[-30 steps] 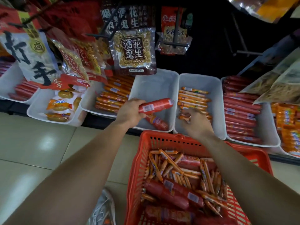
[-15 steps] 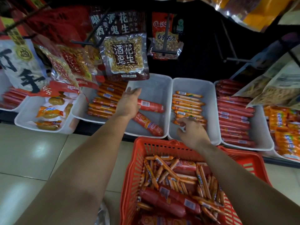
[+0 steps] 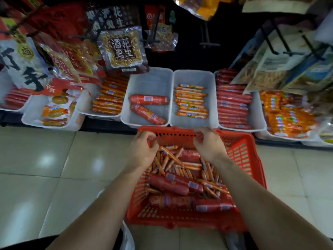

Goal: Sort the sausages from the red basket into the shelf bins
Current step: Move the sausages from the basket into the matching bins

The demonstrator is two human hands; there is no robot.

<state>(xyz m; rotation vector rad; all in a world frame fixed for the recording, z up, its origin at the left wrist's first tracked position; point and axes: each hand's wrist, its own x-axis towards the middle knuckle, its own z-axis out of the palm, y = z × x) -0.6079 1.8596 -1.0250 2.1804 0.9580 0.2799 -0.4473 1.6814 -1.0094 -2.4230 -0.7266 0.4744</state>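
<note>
Left hand and right hand returned, fingers curled over red basket rim.

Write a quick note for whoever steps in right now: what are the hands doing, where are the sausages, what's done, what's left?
Left hand: fingers curled over the red basket's far end; grip unclear.
Right hand: curled at the far rim; grip unclear too.
Done: two thick red sausages lie in the middle bin; thin orange sticks are stacked in the bin to its right.
To do: thick sausages and many thin sticks in the basket.
</note>
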